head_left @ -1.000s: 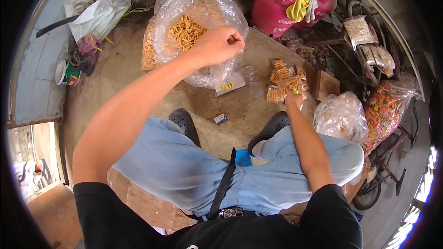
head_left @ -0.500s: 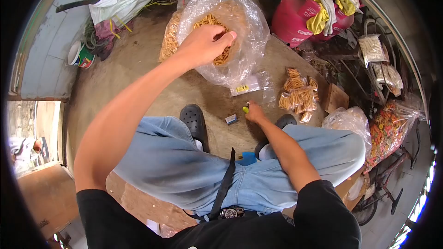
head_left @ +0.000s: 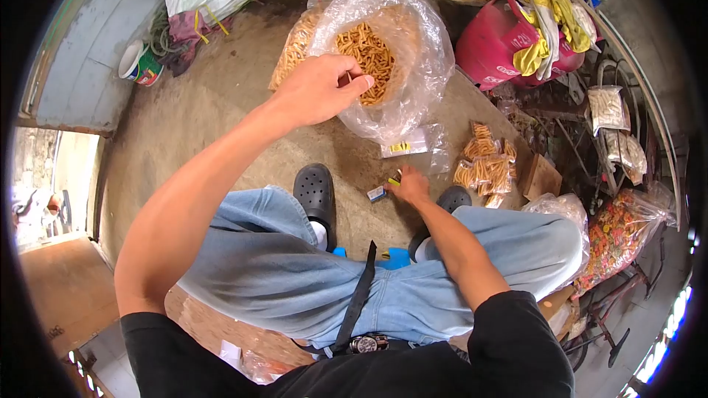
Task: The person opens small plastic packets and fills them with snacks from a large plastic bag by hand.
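A large clear plastic bag (head_left: 424,81) stands open on the floor with brown stick-shaped snacks (head_left: 369,55) inside. My left hand (head_left: 321,90) is over the bag's near left side, fingers curled in toward the thumb; anything between them is hidden. Beside a small blue-and-white box (head_left: 377,194), my right hand (head_left: 409,186) is closed on a small yellow-green object (head_left: 394,182). Just beyond lies a flat clear packet with a yellow label (head_left: 400,147). Several filled snack packets (head_left: 487,164) are piled to the right of my right hand.
Pink gas cylinders (head_left: 490,43) with cloths on top are at the back right. A wooden block (head_left: 542,177), a clear bag (head_left: 560,208) and a bag of colourful pieces (head_left: 616,239) stand on the right. A white-green tub (head_left: 141,64) is at the left.
My right hand has left the snack packets and moved left to beside the small box. My left hand stays curled near the big bag's opening. The camera view has shifted.
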### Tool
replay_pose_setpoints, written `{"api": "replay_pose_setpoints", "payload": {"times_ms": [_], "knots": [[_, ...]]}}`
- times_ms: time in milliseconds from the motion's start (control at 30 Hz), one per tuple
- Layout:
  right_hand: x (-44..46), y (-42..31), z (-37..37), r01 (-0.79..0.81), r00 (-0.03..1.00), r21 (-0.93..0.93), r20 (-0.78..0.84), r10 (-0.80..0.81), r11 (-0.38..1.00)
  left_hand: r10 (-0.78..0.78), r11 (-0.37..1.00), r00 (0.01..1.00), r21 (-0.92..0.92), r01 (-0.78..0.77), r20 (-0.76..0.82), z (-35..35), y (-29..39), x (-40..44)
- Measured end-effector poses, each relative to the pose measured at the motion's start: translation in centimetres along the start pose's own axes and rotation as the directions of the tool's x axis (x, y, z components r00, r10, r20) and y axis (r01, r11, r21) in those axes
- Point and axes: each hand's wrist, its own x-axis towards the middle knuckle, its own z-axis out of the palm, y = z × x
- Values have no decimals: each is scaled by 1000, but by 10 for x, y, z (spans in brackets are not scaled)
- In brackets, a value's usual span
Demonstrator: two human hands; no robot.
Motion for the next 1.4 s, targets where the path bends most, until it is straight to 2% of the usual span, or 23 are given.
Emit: {"api": "replay_pose_setpoints", "payload": {"times_ms": [100, 133, 200, 233, 300, 333, 433, 567, 633, 667, 733, 767, 833, 933, 1033, 1100, 1133, 1167, 1267, 1300, 1333, 1367, 1400], "knots": [[19, 11, -4, -132, 990, 178, -18, 137, 975, -40, 999, 998, 15, 39, 51, -4, 7, 0], [25, 15, -6, -131, 991, 173, -19, 136, 976, -78, 997, 993, 32, 75, 90, -6, 11, 0], [42, 23, -9, -347, 865, 479, -170, 473, 806, -58, 998, 996, 41, 55, 72, -4, 10, 1], [60, 41, -2, -342, 867, 476, -173, 468, 810, -36, 998, 998, 53, 33, 59, -3, 9, 1], [89, 65, 5, -514, 768, 692, 109, 631, 507, 25, 999, 999, 35, -26, 20, 0, 6, 1], [91, 63, -1, -510, 773, 691, 106, 626, 513, 88, 996, 996, 19, -88, -13, 1, 4, 1], [96, 63, -21, -487, 719, 868, 338, 607, 94, 52, 999, 998, -12, -52, 19, 3, 3, 2], [111, 66, -23, -538, 727, 841, 424, 540, 64, 65, 998, 998, 7, -65, 9, 6, -1, 4], [109, 64, -24, -505, 717, 863, 430, 548, -17, 103, 995, 995, 12, -103, 10, 7, -3, 4], [108, 64, -25, -505, 717, 863, 429, 548, -15, 102, 995, 995, 11, -103, 9, 7, -4, 5], [103, 67, -29, -444, 747, 883, 273, 606, 150, 78, 996, 996, 32, -79, 34, 7, -3, 7], [100, 72, -36, -443, 744, 884, 269, 611, 149, 83, 996, 996, 27, -84, 34, 7, -2, 8], [95, 88, -60, -361, 843, 895, 193, 502, 262, 86, 996, 995, 19, -87, 44, 8, -3, 10], [97, 116, -124, -280, 920, 859, 114, 374, 428, 122, 992, 992, 7, -122, 44, 8, -4, 14], [110, 154, -195, -112, 969, 794, -45, 241, 598, 140, 990, 989, 15, -141, 54, 9, -5, 22], [84, 130, -272, -95, 984, 791, -16, 175, 604, 125, 992, 990, -8, -125, 67, 10, 0, 26], [73, 120, -302, -17, 1000, 860, 8, 20, 509, 99, 995, 992, -29, -97, 82, 10, 2, 29], [64, 106, -326, 20, 999, 827, -39, 22, 563, 111, 994, 991, -23, -110, 79, 14, 2, 33], [28, 54, -376, 126, 991, 840, -89, -95, 528, 133, 991, 989, -20, -132, 66, 18, 8, 43], [18, 38, -381, 138, 990, 840, -101, -98, 525, -1, 998, 981, -64, 14, 195, 15, 20, 42], [8, 24, -382, 181, 983, 879, -153, -100, 442, -130, 982, 937, -89, 166, 323, 12, 31, 40], [-1, 9, -382, 227, 974, 906, -204, -102, 356, -173, 957, 913, -157, 245, 371, 9, 43, 35], [-11, -5, -379, 238, 971, 905, -213, -110, 353, -174, 959, 916, -151, 241, 361, 12, 44, 36]]}}
